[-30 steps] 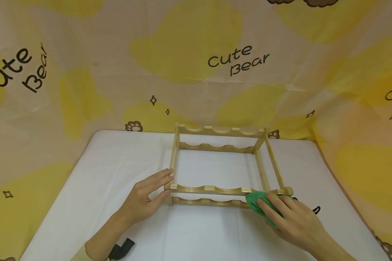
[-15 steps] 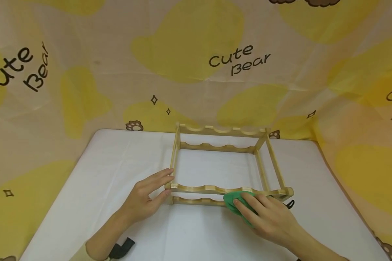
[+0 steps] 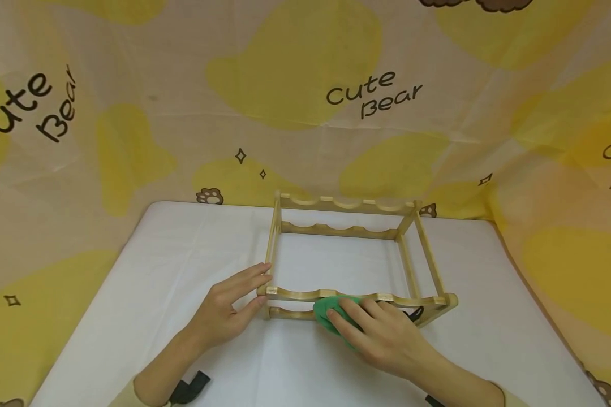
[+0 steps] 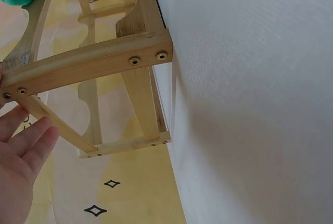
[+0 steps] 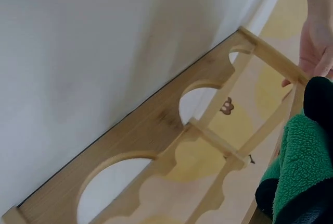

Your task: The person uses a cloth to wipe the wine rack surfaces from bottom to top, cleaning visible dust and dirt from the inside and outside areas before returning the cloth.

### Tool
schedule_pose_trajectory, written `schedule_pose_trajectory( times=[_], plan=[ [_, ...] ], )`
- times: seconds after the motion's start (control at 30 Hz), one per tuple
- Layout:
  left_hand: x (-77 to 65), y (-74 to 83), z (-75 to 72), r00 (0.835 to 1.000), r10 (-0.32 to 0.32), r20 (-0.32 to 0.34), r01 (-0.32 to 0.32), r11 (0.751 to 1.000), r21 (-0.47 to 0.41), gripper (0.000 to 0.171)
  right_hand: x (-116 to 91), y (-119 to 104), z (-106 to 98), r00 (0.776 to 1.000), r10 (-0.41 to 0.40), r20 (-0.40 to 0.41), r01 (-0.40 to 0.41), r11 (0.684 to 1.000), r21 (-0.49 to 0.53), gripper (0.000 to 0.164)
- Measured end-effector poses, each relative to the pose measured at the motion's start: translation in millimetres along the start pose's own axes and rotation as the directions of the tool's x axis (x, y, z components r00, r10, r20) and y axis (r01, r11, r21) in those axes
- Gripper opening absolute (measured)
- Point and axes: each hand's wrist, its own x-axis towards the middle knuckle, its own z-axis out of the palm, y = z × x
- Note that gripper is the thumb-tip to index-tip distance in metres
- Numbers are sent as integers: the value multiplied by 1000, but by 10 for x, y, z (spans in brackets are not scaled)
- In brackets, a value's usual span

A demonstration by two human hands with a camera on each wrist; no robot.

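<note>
A light wooden wine rack (image 3: 295,294) with scalloped boards stands on the white table. My left hand (image 3: 224,314) holds its front left corner, fingers over the side rail and thumb at the front end. In the left wrist view, that hand's fingers (image 4: 36,146) lie nearly straight beside the rail. My right hand (image 3: 382,339) grips a folded green cloth (image 3: 326,316), pressed on the upper front board near its middle. Fluffy pile and dark parts show on the cloth (image 5: 304,161) in the right wrist view. A black loop (image 3: 416,314) sticks out behind the right hand.
The white table (image 3: 198,254) reaches back to a yellow and beige printed backdrop (image 3: 295,68), which also rises on both sides. Bolt heads (image 4: 162,56) show on the rack's end piece. A dark strap (image 3: 190,389) sits by the left wrist.
My right hand has slid the green cloth leftward along the upper front board, from the right end to the middle. The left hand and the rack stay in place.
</note>
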Motion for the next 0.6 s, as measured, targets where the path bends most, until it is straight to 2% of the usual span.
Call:
schedule_pose_trajectory(
  times=[0.17, 0.6],
  plan=[
    [-1, 2, -3, 1000, -5, 1, 5, 1000, 2, 45, 147, -84, 42, 998, 11, 69, -10, 1000, -23, 32],
    [-7, -1, -9, 1000, -2, 8, 2, 1000, -19, 42, 512, -253, 258, 997, -25, 68, 30, 997, -73, 34]
  ],
)
